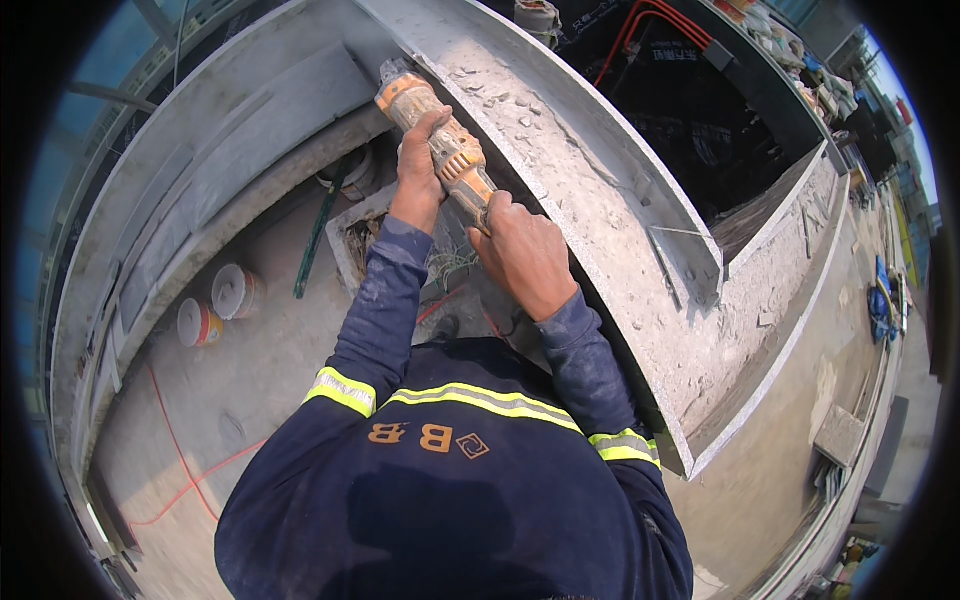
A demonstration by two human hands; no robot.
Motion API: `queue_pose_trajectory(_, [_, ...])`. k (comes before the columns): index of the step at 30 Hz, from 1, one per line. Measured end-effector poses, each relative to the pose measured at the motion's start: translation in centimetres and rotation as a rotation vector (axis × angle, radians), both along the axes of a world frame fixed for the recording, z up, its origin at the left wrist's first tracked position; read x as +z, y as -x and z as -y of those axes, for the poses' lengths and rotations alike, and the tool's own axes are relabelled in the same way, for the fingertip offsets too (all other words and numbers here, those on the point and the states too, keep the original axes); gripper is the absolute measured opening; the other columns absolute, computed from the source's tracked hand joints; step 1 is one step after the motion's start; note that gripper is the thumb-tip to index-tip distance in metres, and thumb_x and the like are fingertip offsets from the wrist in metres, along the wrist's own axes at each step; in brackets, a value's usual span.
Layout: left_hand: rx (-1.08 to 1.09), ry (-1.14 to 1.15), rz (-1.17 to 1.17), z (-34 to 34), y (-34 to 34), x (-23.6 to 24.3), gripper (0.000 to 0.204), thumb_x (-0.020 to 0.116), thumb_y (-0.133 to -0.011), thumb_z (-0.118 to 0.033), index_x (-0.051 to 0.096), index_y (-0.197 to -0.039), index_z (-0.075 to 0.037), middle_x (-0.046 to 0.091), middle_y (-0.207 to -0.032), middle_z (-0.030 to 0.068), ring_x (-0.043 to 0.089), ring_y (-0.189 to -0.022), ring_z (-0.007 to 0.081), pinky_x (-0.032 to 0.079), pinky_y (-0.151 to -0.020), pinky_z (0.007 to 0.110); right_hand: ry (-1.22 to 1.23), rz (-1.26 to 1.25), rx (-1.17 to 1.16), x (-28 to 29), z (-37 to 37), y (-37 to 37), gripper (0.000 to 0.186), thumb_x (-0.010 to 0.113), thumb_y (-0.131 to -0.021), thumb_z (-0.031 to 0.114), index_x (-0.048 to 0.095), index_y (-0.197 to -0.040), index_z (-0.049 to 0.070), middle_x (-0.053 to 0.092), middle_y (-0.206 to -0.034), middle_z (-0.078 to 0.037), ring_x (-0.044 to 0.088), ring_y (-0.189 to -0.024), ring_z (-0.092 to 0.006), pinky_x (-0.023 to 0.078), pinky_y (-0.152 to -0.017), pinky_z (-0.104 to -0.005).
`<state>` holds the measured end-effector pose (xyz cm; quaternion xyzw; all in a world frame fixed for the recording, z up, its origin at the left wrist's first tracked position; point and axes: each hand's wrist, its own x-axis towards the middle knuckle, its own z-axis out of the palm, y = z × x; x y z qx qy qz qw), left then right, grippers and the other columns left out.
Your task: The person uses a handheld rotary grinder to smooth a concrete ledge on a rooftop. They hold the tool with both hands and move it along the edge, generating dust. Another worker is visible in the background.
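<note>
A dusty orange angle grinder [462,158] slants up and to the left in both of my hands. My left hand [420,165] is closed around the side of its body, thumb over the top. Further back, my right hand [527,255] wraps the rear end of the grinder. The tool's head lies close to the inner edge of a grey stone-like slab [590,215], near the corner with the curved grey panel wall [300,80]. Whether its disc touches the edge cannot be made out.
Rubble and dust lie on the slab, with a raised metal strip [640,165] along it. Two white buckets [232,292] stand on the concrete floor [250,400] at left, by a red cable [180,440]. A dark green bar [316,245] leans near an open box [352,235].
</note>
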<state>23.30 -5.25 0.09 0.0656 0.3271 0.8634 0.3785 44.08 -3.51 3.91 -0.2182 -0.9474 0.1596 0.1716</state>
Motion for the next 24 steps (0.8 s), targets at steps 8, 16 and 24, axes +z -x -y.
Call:
queue_pose_trajectory(8, [-0.002, 0.011, 0.013, -0.8, 1.4, -0.1, 0.031, 0.074, -0.082, -0.017, 0.055, -0.101, -0.002, 0.060, -0.080, 0.0114, 0.067, -0.065, 0.0273, 0.060, -0.060, 0.043, -0.022, 0.012, -0.002, -0.7, -0.8, 1.8, 0.039, 0.075, -0.085, 0.030, 0.053, -0.094, -0.002, 0.069, -0.075, -0.023, 0.071, -0.070, -0.0389, 0.057, -0.062, -0.0458])
queue_pose_trajectory(16, [0.020, 0.027, 0.010, -0.4, 0.0, 0.8, 0.031, 0.073, -0.083, -0.019, 0.054, -0.101, -0.002, 0.059, -0.079, 0.0120, 0.066, -0.064, 0.0286, 0.060, -0.057, 0.045, -0.036, 0.032, 0.000, 0.1, -0.4, 0.8, 0.038, 0.076, -0.082, 0.027, 0.058, -0.094, -0.004, 0.071, -0.076, -0.020, 0.073, -0.069, -0.0339, 0.059, -0.062, -0.0417])
queue_pose_trajectory(24, [-0.004, 0.023, -0.006, 0.8, -2.5, 1.7, 0.037, 0.076, -0.081, -0.024, 0.055, -0.101, -0.001, 0.061, -0.078, 0.0145, 0.067, -0.063, 0.0298, 0.060, -0.055, 0.046, -0.027, 0.000, -0.002, 0.5, 0.5, -1.6, 0.035, 0.077, -0.082, 0.026, 0.057, -0.094, -0.001, 0.070, -0.077, -0.018, 0.073, -0.071, -0.0334, 0.059, -0.063, -0.0407])
